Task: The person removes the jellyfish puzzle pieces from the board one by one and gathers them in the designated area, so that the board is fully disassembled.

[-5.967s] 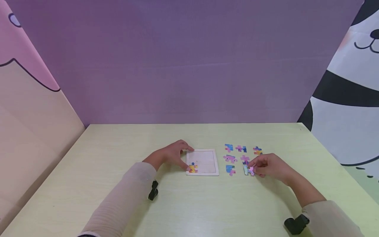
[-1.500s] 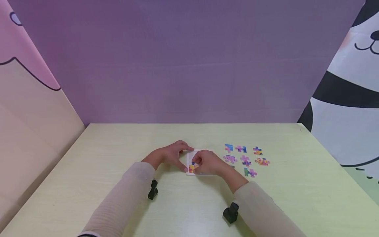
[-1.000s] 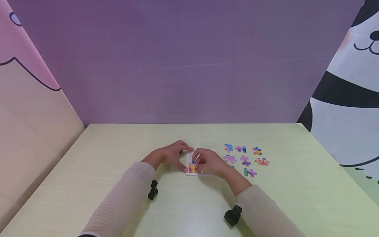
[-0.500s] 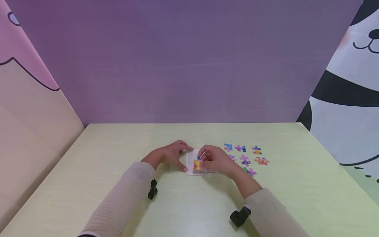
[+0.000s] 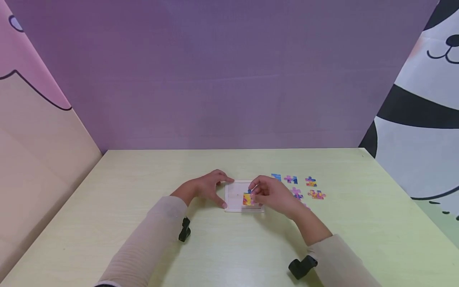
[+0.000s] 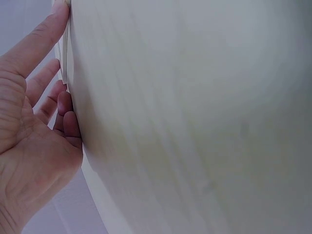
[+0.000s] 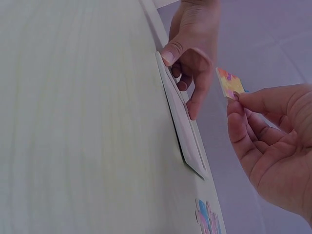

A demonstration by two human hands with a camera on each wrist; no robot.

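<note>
A white puzzle tray [image 5: 237, 194] lies flat on the pale green table [image 5: 229, 247]. My left hand [image 5: 206, 186] rests against its left edge, with the fingertips [image 6: 62, 9] touching the rim and nothing gripped. Just above the tray's right half, my right hand [image 5: 270, 193] pinches a yellow and orange puzzle piece [image 5: 247, 198] between thumb and fingertips. The right wrist view shows that piece [image 7: 229, 83] lifted clear of the tray [image 7: 183, 129], with the left hand [image 7: 192, 44] behind it. The tray's recess looks bare.
Several loose coloured pieces lie in rows right of the tray, among them a blue and pink one [image 5: 291, 179] and an orange one [image 5: 317, 195]; some sit behind my right hand. Purple wall panels enclose the table at the back and the sides.
My right hand has lifted the yellow piece from the tray's near left corner and carried it to the right over the tray. The left hand has stayed put.
</note>
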